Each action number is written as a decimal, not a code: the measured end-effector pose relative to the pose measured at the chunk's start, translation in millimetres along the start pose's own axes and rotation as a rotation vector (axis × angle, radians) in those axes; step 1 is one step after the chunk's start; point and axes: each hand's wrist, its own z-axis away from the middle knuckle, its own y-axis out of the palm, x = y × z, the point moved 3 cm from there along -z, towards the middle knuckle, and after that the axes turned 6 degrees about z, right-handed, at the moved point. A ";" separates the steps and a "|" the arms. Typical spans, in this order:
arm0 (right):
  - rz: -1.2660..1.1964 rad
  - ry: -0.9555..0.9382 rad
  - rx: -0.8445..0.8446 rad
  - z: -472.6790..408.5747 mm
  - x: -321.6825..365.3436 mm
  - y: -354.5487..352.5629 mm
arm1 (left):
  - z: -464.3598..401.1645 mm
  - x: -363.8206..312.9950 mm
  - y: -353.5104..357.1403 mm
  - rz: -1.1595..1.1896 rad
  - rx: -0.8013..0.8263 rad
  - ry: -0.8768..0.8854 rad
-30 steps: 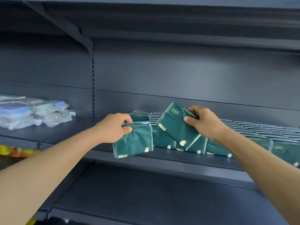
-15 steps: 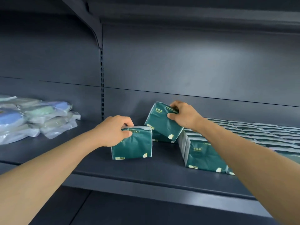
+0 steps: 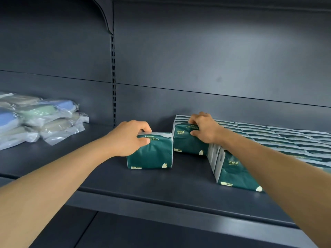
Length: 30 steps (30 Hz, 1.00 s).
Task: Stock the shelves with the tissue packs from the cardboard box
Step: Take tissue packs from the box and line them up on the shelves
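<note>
1. Left hand (image 3: 129, 138): curled over the top edge of a green pack (image 3: 152, 153), fingers on the far side, thumb on the near face, grasping it.
2. That pack: upright on the shelf (image 3: 161, 183), standing alone, front face toward the camera, just left of the stocked rows and apart from them.
3. Right hand (image 3: 204, 128): curled over the top of a second pack (image 3: 186, 142), fingers behind it and thumb pressing its front, grasping it.
4. Second pack: upright, set at the left end of the back row (image 3: 180, 119), touching the packs behind it.
5. Further right, under the right forearm: front row (image 3: 234, 174) of the same green packs, upright, packed side by side, nearest the shelf's front edge.
6. Beyond those: many more packs (image 3: 286, 136) filling the shelf to the right edge of view, only pale tops showing.
7. Far left on the same shelf, well apart from the green packs: pile of clear bags (image 3: 39, 119) holding blue, green and pale items, lying flat and stacked.
8. Behind everything: dark grey back panel with a slotted upright (image 3: 112, 77) and a bracket above.
9. Cardboard box: out of view.
</note>
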 end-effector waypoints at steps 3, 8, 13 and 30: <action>0.069 -0.008 -0.007 0.8 0.7 3.0 | -1.4 -0.9 -0.3 -0.004 0.001 0.000; 0.150 0.024 0.002 4.3 2.3 0.0 | -4.7 -7.3 3.7 -0.013 -0.007 0.015; -0.077 0.073 -0.029 15.1 -12.5 -28.8 | -19.2 -27.7 15.8 -0.016 -0.001 0.062; -0.188 0.180 -0.140 59.8 -71.1 -44.8 | -59.4 -48.0 99.1 -0.057 -0.212 0.181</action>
